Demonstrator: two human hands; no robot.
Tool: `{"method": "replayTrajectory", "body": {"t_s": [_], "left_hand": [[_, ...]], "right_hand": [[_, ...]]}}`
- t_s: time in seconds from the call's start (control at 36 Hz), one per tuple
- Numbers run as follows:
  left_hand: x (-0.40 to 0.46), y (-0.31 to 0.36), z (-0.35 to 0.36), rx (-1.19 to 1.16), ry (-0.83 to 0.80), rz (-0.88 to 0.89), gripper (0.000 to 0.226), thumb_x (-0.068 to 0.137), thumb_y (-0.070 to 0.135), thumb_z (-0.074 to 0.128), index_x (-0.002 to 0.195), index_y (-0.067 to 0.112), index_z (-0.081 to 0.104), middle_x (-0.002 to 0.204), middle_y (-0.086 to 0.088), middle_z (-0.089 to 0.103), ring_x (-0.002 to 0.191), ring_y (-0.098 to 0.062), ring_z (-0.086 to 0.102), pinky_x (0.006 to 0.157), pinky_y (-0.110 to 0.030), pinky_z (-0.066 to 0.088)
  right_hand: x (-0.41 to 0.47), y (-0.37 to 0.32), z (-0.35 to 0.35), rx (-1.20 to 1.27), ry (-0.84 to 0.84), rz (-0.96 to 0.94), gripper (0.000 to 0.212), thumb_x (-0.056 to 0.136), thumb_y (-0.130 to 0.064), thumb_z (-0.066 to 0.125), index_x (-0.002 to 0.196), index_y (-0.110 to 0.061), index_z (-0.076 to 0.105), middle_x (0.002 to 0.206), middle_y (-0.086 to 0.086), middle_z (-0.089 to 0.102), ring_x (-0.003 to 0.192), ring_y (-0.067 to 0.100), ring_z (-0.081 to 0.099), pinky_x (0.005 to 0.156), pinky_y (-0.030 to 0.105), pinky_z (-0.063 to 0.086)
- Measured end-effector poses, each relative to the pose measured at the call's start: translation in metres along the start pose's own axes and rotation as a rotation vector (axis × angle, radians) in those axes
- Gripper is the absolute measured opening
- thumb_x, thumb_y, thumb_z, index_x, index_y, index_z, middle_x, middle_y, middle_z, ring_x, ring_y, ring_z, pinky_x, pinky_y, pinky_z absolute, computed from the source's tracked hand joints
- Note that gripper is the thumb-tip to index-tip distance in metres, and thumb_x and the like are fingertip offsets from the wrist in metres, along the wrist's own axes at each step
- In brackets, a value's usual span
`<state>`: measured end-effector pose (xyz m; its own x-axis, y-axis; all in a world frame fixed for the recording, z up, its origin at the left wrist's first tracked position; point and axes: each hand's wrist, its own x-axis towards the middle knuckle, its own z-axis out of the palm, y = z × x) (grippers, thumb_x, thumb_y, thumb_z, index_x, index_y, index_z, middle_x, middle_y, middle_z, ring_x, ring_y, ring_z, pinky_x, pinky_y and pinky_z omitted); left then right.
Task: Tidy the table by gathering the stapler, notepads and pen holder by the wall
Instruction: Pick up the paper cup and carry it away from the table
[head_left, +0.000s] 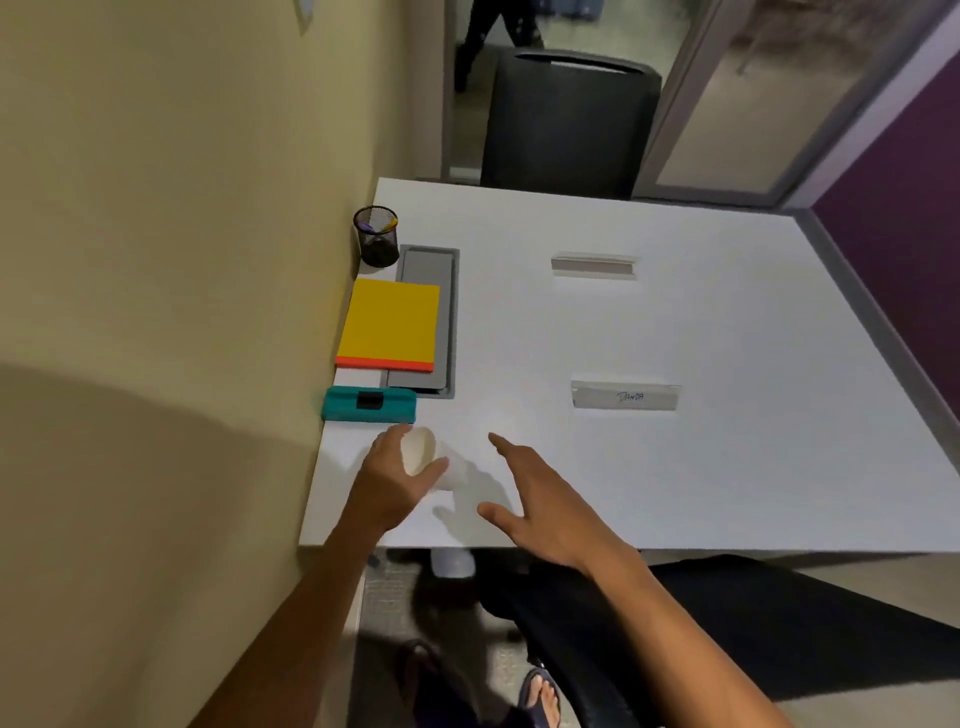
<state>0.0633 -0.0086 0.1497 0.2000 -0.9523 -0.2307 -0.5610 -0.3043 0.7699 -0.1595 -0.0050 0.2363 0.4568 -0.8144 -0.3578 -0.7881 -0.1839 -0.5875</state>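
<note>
Along the beige wall (182, 234) on the white table (675, 338) stand a black mesh pen holder (376, 236) with pens, a yellow notepad with an orange edge (389, 325), and a teal stapler (370, 404), in a row from far to near. Near the table's front left corner, my left hand (397, 475) grips a white paper cup (431, 460) that is tilted on its side. My right hand (540, 499) hovers just right of the cup, fingers spread, holding nothing.
A grey cable hatch (428, 270) lies beside the notepad. Two clear name-card stands (595, 265) (626, 396) sit mid-table. A dark chair (566, 119) stands at the far edge, with a person's legs (483, 36) behind it. My feet in sandals show below the table.
</note>
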Motion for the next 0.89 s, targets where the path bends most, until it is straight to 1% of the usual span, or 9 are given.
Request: {"method": "replayTrajectory", "body": {"t_s": [0.17,0.31,0.42,0.47,0.56,0.61,0.69,0.81,0.89], "left_hand": [[-0.024,0.077,0.004,-0.092,-0.186,0.126,0.054,0.083,0.066,0.059,0.129,0.039,0.049,0.121,0.019,0.053,0.104,-0.006,0.055,0.092,-0.028,0.048],[-0.049,0.116,0.008,-0.152,-0.192,0.258,0.060,0.076,0.082,0.048,0.117,0.039,0.054,0.113,0.019,0.060,0.102,-0.002,0.057,0.083,-0.021,0.045],[-0.054,0.134,0.012,-0.143,-0.183,0.282,0.068,0.069,0.091,0.042,0.110,0.039,0.057,0.108,0.020,0.061,0.096,-0.003,0.059,0.077,-0.021,0.047],[-0.058,0.141,0.017,-0.154,-0.175,0.304,0.054,0.071,0.086,0.046,0.101,0.043,0.057,0.103,0.021,0.061,0.091,0.002,0.058,0.072,-0.019,0.047],[-0.067,0.151,0.022,-0.180,-0.181,0.308,0.039,0.077,0.081,0.050,0.094,0.046,0.054,0.100,0.021,0.060,0.091,0.009,0.055,0.068,-0.017,0.044],[-0.074,0.162,0.026,-0.206,-0.174,0.299,0.033,0.082,0.074,0.050,0.094,0.044,0.053,0.100,0.019,0.061,0.090,0.004,0.057,0.068,-0.017,0.043],[-0.082,0.180,0.028,-0.317,-0.125,0.268,0.032,0.083,0.069,0.052,0.098,0.041,0.054,0.103,0.016,0.062,0.091,-0.005,0.060,0.070,-0.018,0.045],[-0.099,0.203,0.035,-0.554,-0.087,0.219,0.053,0.072,0.074,0.053,0.111,0.038,0.059,0.110,0.017,0.060,0.101,-0.007,0.062,0.078,-0.024,0.055],[-0.113,0.221,0.047,-0.805,-0.113,0.211,0.037,0.074,0.060,0.065,0.105,0.039,0.069,0.108,0.015,0.066,0.098,-0.005,0.064,0.072,-0.028,0.058]], "right_hand": [[-0.014,-0.006,-0.012,0.102,0.185,-0.053,0.088,0.089,-0.059,0.068,0.159,-0.033,0.020,0.162,-0.009,0.030,0.144,0.008,0.035,0.118,0.034,0.035],[-0.032,-0.004,-0.022,0.243,0.283,-0.029,0.070,0.083,-0.062,0.070,0.141,-0.039,0.040,0.133,-0.023,0.056,0.120,-0.002,0.056,0.100,0.029,0.051],[-0.052,0.000,-0.029,0.266,0.342,-0.017,0.058,0.081,-0.072,0.067,0.131,-0.056,0.041,0.128,-0.029,0.060,0.111,-0.013,0.058,0.087,0.009,0.048],[-0.064,0.002,-0.033,0.276,0.376,-0.010,0.053,0.080,-0.075,0.066,0.126,-0.062,0.041,0.127,-0.033,0.059,0.112,-0.015,0.057,0.086,0.006,0.046],[-0.077,0.009,-0.038,0.271,0.381,0.008,0.060,0.079,-0.073,0.068,0.130,-0.051,0.045,0.126,-0.029,0.061,0.111,-0.008,0.060,0.089,0.021,0.054],[-0.089,0.017,-0.043,0.239,0.399,0.025,0.061,0.079,-0.067,0.070,0.131,-0.048,0.044,0.120,-0.026,0.061,0.106,-0.002,0.062,0.085,0.031,0.057],[-0.110,0.032,-0.052,0.223,0.455,0.053,0.061,0.074,-0.063,0.072,0.126,-0.049,0.042,0.110,-0.025,0.060,0.096,0.002,0.062,0.079,0.036,0.058],[-0.145,0.057,-0.066,0.265,0.564,0.079,0.066,0.072,-0.069,0.071,0.127,-0.057,0.036,0.111,-0.033,0.057,0.098,-0.006,0.059,0.076,0.030,0.057],[-0.177,0.077,-0.078,0.290,0.646,0.067,0.058,0.073,-0.072,0.070,0.117,-0.071,0.031,0.115,-0.043,0.051,0.104,-0.015,0.053,0.075,0.020,0.050]]}}
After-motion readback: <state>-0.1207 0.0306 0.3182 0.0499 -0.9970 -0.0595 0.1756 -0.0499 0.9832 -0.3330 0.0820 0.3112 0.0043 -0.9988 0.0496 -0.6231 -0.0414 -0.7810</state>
